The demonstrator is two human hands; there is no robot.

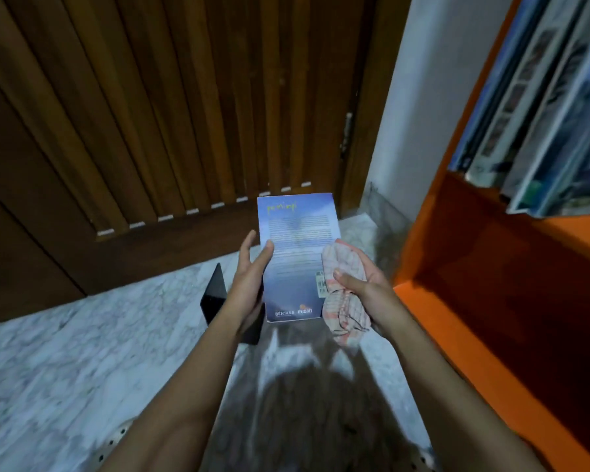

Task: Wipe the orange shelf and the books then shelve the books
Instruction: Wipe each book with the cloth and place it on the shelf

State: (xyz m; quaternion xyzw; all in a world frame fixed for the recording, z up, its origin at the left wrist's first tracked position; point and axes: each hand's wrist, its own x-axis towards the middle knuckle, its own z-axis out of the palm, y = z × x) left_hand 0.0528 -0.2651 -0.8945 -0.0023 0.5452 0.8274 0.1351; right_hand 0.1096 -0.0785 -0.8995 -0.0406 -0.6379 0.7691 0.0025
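Note:
A blue book [295, 250] with its back cover facing me is held upright in the middle of the head view. My left hand [251, 277] grips its left edge, thumb on the cover. My right hand [361, 284] holds a bunched pink-and-white checked cloth [344, 294] against the book's right edge. The orange shelf [457, 253] stands at the right; its lower compartment looks bare and dark. Several books [542, 124] stand on the level above.
A black metal bookend [215, 294] stands on the marble floor [82, 352] just left of my left wrist. A brown slatted wooden door [150, 114] fills the background. A white wall [423, 97] runs between door and shelf.

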